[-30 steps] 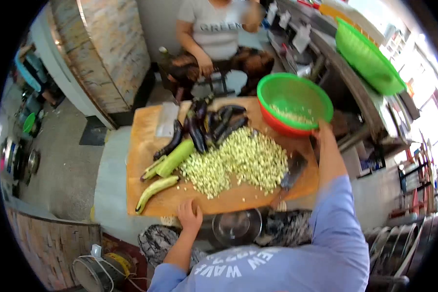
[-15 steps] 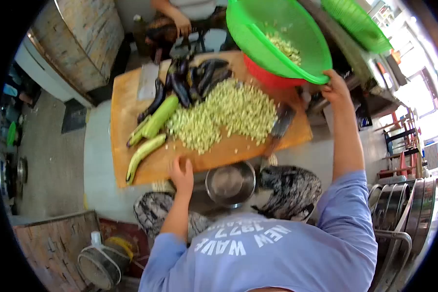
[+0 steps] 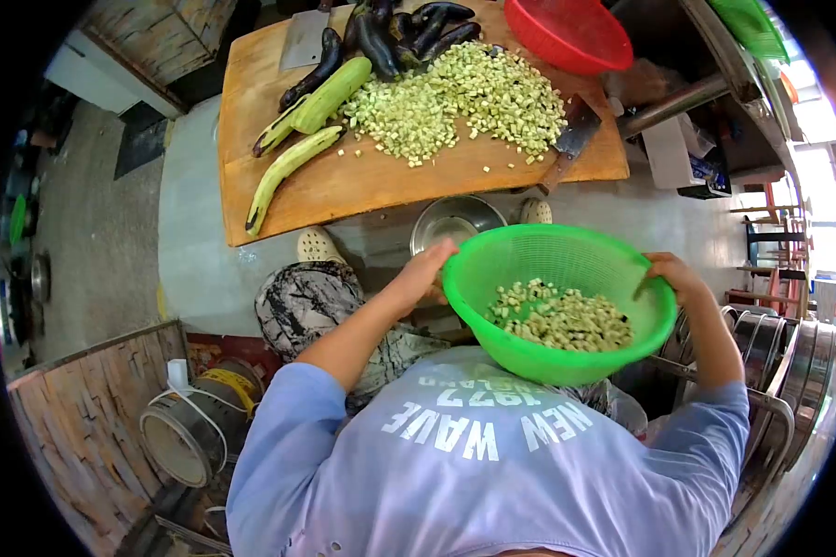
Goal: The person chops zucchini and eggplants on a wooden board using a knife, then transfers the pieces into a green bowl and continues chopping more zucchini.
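Observation:
Over my lap is a green colander [image 3: 520, 351] with diced pieces [image 3: 571, 320] inside. My left hand [image 3: 424, 272] grips its left rim, and my right hand [image 3: 673, 277] grips the right rim. Beyond it, a wooden board [image 3: 372, 200] carries a heap of pale green cubes [image 3: 502, 97]. Left of the heap lie peeled eggplants [image 3: 293, 174], with dark unpeeled eggplants [image 3: 376, 42] behind. A cleaver [image 3: 578, 128] rests at the heap's right, and another cleaver [image 3: 304, 39] lies at the back left. A red basket [image 3: 571, 32] sits at the board's back right.
A metal bowl [image 3: 455, 221] is below the board's front edge, just beyond the colander. Metal racks [image 3: 785, 381] stand at the right. On the lower left are a bucket [image 3: 178, 441] and a wood-patterned panel [image 3: 97, 408].
The green colander has come from above the red basket down over my lap. My left hand has moved from the board's front edge to its rim. The view has tilted downward.

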The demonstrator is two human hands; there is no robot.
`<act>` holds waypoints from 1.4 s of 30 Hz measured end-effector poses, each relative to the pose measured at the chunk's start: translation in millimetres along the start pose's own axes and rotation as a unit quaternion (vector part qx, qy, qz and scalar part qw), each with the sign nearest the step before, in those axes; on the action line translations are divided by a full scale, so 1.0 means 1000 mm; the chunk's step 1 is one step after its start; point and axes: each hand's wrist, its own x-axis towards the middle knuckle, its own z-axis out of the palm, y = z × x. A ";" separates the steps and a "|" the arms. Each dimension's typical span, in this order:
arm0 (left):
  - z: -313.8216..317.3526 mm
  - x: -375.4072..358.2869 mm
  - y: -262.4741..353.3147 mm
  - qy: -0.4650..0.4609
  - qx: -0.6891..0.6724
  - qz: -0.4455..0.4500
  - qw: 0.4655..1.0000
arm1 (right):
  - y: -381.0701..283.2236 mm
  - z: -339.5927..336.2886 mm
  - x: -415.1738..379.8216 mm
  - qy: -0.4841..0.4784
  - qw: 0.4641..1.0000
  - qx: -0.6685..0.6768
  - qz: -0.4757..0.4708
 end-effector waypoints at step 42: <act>-0.024 0.051 0.040 0.503 0.463 0.350 0.641 | -0.063 0.102 0.154 0.336 0.846 -0.222 -0.350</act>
